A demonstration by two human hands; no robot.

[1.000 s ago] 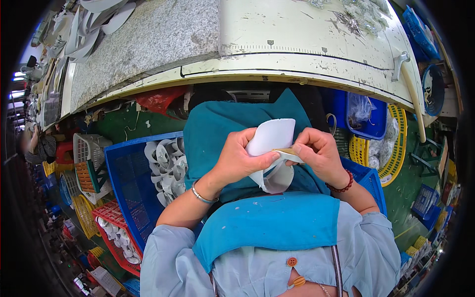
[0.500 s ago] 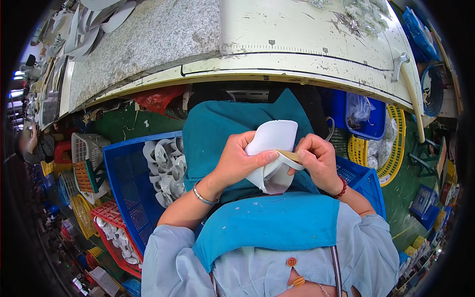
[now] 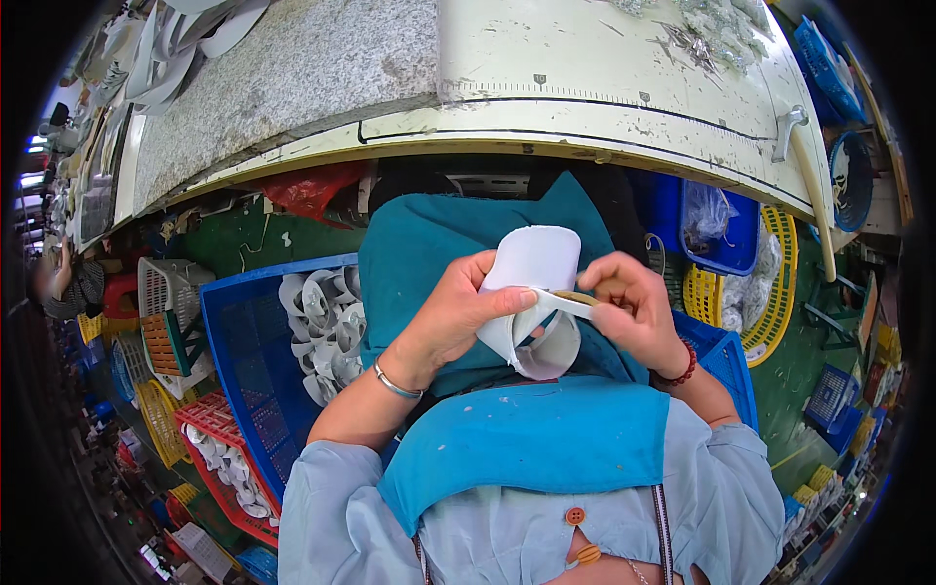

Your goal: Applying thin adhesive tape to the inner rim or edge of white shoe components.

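Above my lap, my left hand (image 3: pixel 458 312) grips a white curved piece (image 3: pixel 538 257), which looks like a shoe upper, its thumb pressed on top. The piece has a rounded upper flap and a looped lower part with an opening through it. A narrow strap-like end with a tan edge (image 3: pixel 575 296) sticks out to the right. My right hand (image 3: pixel 632 310) pinches the end of that strap between thumb and fingers. Both hands are close together over a teal apron (image 3: pixel 419 253).
A worktable (image 3: pixel 604 117) with a grey stone slab (image 3: pixel 312 68) lies ahead. At left, a blue crate (image 3: pixel 244 390) holds several white curved pieces, beside a red basket (image 3: pixel 210 409). Right are a blue bin (image 3: pixel 731 258) and a yellow basket (image 3: pixel 780 322).
The white piece has turned slightly and its lower loop is spread wider. My right hand has moved a little right, drawing the strap end outward; less tan shows.
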